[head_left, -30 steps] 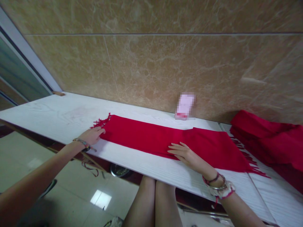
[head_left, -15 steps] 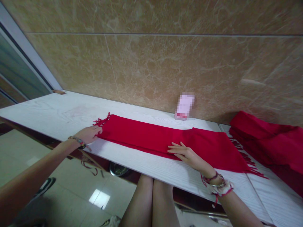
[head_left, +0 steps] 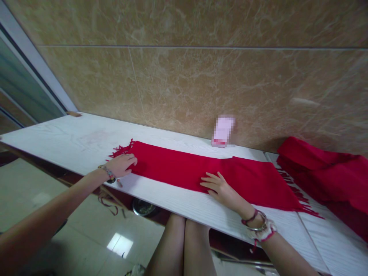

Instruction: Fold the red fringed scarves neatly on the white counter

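From where I'm standing, the left hand (head_left: 120,165) is lying farther right than half a second ago: it was resting at the corner by the fringe (head_left: 122,148), and now its fingertips are reaching onto the red scarf (head_left: 172,165). Those fingers are curling loosely; whether they are pinching the fabric, I can't tell. The right hand (head_left: 222,189) is staying nearly where it was, its fingers spreading wider over the scarf's near edge. The scarf is still stretching lengthwise along the white table (head_left: 94,134), folded into a narrow strip at left and widening toward its right end.

A second red cloth (head_left: 330,172) is lying bunched at the far right, running out of sight. Against the tiled wall (head_left: 184,84), a pink object (head_left: 223,130) is showing only as blurred squares, so I can't make it out. Under the near edge, a metal bowl (head_left: 143,207) is sitting half hidden, its contents unclear. Both forearms are running out of view.
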Demonstrator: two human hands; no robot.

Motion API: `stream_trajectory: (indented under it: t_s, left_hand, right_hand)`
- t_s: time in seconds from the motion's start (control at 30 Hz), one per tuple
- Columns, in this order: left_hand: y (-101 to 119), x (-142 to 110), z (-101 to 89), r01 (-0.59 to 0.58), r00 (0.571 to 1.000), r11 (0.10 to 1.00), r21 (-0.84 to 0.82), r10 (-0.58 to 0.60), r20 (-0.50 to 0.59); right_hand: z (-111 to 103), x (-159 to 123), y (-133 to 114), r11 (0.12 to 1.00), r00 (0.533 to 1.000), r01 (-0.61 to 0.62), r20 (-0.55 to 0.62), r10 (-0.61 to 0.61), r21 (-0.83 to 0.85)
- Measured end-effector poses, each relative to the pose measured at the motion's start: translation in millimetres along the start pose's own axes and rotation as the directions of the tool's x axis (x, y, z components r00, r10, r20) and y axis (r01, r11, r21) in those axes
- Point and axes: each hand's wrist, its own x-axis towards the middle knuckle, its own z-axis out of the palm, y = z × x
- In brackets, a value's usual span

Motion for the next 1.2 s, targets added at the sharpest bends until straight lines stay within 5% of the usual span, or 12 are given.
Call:
stream_trajectory:
  t_s: [0.13, 0.43, 0.63, 0.77, 0.93, 1.07, 1.2]
  left_hand:
    - [12, 9, 0.4, -0.107, 0.994, 0.992, -0.065, 0.107, -0.007]
    - [1, 2, -5.5, -0.112, 0.993, 0.975, -0.193, 0.115, 0.006]
    - [2, 0, 0.5, -0.113, 0.988, 0.983, -0.145, 0.127, 0.091]
    - [5, 5, -1.8, -0.126, 0.99, 0.975, -0.181, 0.135, 0.035]
    - [31, 24, 2.7, 0.035, 0.99, 0.965, -0.26, -0.069, -0.121]
    - [52, 37, 7.5, 0.266, 0.964, 0.922, -0.28, -0.252, 0.085]
    - [51, 40, 9.6, 0.295, 0.949, 0.908, -0.297, -0.243, 0.2]
  right_hand:
    - [6, 3, -5, 0.994, 0.994, 0.098, -0.032, -0.1, -0.05]
    - [1, 1, -1, 0.984, 0.993, 0.11, 0.018, -0.113, 0.143]
    - [2, 1, -2, 0.984, 0.988, 0.116, 0.084, -0.128, 0.136]
    - [-1, 1, -5, 0.985, 0.99, 0.112, 0.073, -0.123, 0.131]
    - [-5, 1, -7, 0.983, 0.991, 0.099, 0.079, -0.112, 0.155]
    - [-8, -1, -8, 0.971, 0.993, 0.069, 0.08, -0.09, 0.23]
    - [-9, 4, -5, 0.959, 0.999, 0.019, 0.04, -0.031, 0.281]
